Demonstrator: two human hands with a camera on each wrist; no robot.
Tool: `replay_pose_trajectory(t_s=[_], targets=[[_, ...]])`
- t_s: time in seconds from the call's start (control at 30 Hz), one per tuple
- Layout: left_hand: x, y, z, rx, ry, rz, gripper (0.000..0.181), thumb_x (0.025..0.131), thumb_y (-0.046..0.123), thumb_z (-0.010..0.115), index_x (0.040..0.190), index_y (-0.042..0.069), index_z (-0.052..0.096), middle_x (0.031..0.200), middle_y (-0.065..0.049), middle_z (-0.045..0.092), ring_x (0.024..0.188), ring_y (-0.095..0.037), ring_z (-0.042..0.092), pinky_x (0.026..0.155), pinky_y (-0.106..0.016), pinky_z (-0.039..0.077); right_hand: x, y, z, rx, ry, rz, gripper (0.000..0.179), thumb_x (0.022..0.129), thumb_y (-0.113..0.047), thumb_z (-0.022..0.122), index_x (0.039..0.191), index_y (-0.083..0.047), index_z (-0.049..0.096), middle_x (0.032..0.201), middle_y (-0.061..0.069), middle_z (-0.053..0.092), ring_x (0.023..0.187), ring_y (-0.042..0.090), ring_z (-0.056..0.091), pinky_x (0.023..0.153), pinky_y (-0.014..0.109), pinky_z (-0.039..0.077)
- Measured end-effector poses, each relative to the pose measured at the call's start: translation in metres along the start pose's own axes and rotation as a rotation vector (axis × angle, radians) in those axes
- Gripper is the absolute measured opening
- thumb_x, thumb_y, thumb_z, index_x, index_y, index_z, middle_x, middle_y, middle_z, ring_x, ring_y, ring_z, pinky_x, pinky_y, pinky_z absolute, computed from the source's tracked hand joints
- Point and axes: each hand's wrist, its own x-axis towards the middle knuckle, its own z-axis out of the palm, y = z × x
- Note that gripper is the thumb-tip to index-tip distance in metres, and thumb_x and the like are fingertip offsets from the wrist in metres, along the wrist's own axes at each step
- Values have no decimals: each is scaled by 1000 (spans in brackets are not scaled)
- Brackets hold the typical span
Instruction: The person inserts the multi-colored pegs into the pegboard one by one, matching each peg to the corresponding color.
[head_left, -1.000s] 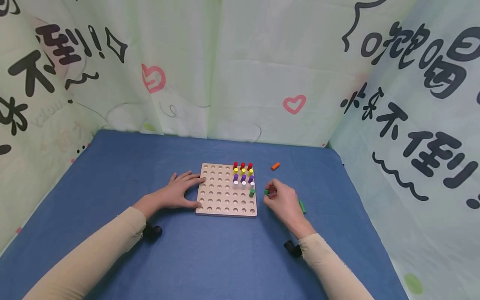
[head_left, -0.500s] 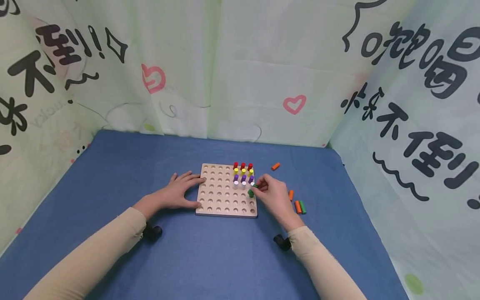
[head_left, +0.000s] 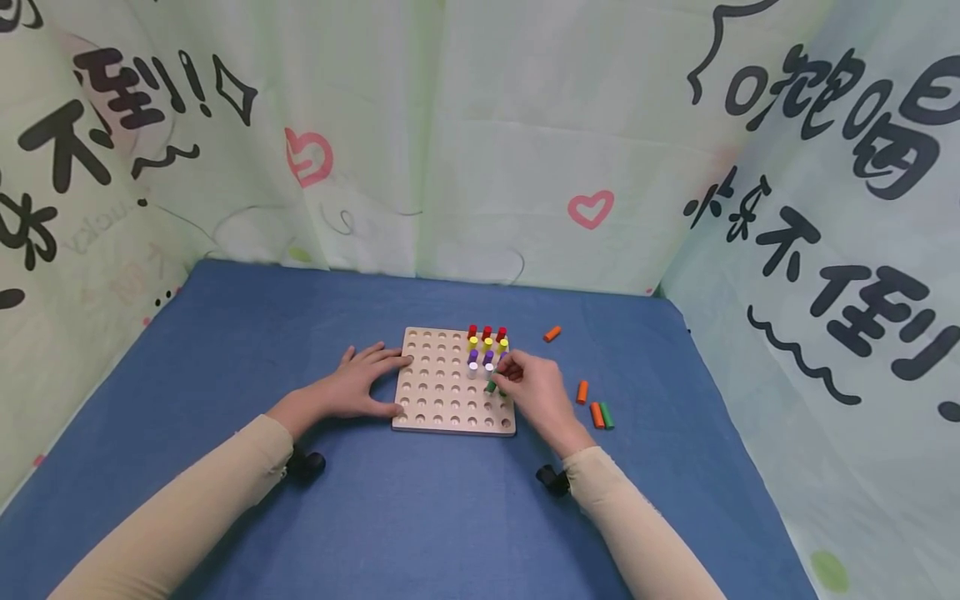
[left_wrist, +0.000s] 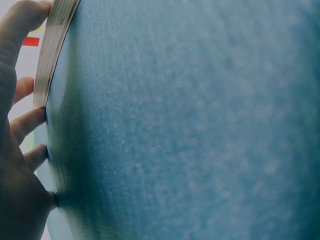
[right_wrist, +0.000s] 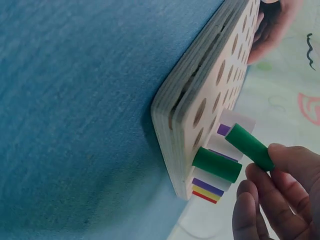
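A pale wooden peg board (head_left: 453, 431) lies on the blue cloth. My left hand (head_left: 356, 385) has its fingers spread, and its thumb and fingertips touch the board's left side. With thumb and fingers, my right hand (head_left: 536, 393) pinches a green peg (right_wrist: 250, 146), tilted over the board's right part. Beside it another green peg (right_wrist: 216, 165) stands in a hole at the right edge. Behind are rows of white pegs (head_left: 473, 371), purple pegs (head_left: 473, 357), yellow pegs (head_left: 473, 342) and red pegs (head_left: 472, 331); my right hand partly covers their right ends.
Right of the board, an orange peg (head_left: 582, 392) lies loose. Nearer, another orange peg (head_left: 597, 415) lies beside a loose green peg (head_left: 607, 415). A third orange peg (head_left: 552, 333) is farther back. Printed pale curtains (head_left: 510, 167) surround the blue-covered table (head_left: 420, 517).
My right hand has brought the green peg left from beside the board, past the standing green peg, to over the neighbouring column. My left hand stays in place.
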Motion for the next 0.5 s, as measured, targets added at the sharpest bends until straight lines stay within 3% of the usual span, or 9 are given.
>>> replay_pose_trajectory(t_s=[0.5], targets=[[0, -2, 1, -1, 7, 1, 89, 87, 61, 75, 159, 20, 43, 166, -14, 37, 157, -45, 19, 118, -78, 3, 0, 1, 7, -101, -27, -22, 11, 91, -19, 82, 90, -17, 71, 80, -2, 66, 74, 16, 52, 63, 30, 43]])
